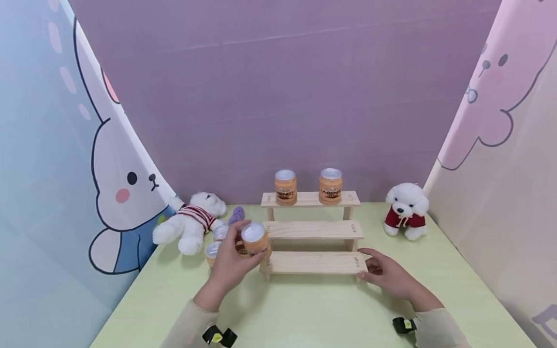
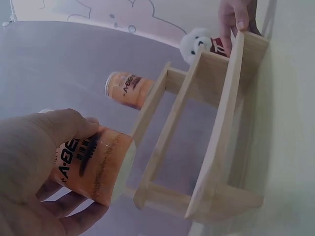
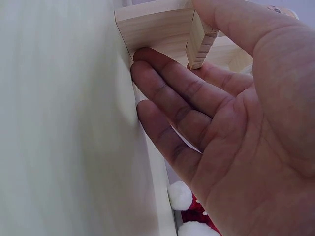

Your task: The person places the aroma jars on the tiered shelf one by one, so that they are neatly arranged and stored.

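Two cans [image 1: 285, 191] up on wooden rack [image 1: 314, 230]; third can [image 1: 256, 240] aloft beside rack's left edge.
Left hand [image 1: 232, 263] grips third can; right hand [image 1: 390, 275] pinches bottom shelf [image 1: 314, 263] at right end. Loosened fingers could drop the can; a tug there might topple the upper pair.

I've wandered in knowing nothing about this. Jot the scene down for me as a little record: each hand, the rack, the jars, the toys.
Left hand: holds an orange jar off the table, near the rack's left end
Right hand: grips the right end of the lowest shelf
Wooden rack: three stepped shelves
Top-shelf jars: two, upright, apart
Other jars: at least two beyond the left hand, partly hidden
Toys: white plush in stripes, lying at left; white plush dog in red, right of the rack
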`<control>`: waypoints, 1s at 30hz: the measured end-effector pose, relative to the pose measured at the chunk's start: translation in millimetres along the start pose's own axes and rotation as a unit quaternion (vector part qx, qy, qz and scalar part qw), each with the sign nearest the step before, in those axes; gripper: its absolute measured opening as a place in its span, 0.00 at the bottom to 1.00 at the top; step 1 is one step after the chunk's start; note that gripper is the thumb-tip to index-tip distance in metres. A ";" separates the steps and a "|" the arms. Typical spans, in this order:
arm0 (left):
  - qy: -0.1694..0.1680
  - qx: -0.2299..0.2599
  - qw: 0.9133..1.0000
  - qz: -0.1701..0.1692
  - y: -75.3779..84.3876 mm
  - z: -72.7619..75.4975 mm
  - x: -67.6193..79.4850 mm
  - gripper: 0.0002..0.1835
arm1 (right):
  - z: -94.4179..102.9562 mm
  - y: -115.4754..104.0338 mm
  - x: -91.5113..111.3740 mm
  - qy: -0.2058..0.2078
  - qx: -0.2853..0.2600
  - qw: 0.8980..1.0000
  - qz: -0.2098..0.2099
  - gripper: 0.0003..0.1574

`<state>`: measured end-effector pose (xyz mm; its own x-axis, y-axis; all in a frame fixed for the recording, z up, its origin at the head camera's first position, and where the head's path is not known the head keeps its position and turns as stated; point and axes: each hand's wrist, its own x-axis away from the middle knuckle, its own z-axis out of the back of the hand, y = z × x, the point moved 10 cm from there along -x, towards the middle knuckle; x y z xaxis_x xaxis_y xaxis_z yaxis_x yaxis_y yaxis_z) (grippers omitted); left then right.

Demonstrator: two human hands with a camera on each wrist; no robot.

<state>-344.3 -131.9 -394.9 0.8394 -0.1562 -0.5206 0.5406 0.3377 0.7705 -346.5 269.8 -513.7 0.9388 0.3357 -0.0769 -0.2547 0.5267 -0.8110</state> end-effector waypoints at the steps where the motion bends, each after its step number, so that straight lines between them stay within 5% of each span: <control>1: -0.003 0.004 1.000 -0.001 1.8 -2.2 -2.1 0.47 | 0.0 0.0 0.1 0.000 -0.001 1.000 0.000 0.46; 22: -0.031 0.052 0.998 -0.029 27.3 -51.5 -47.7 0.44 | 0.0 -2.1 0.5 0.001 -0.002 1.000 0.007 0.46; 30: -0.048 0.066 0.997 -0.014 27.8 -74.8 -62.7 0.44 | 0.4 0.0 0.4 0.002 -0.003 1.000 0.010 0.45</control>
<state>-386.0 -43.3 -368.4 0.8223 -0.2547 -0.5089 0.5605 0.2078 0.8016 -346.2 270.3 -513.5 0.9343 0.3433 -0.0964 -0.2729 0.5144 -0.8129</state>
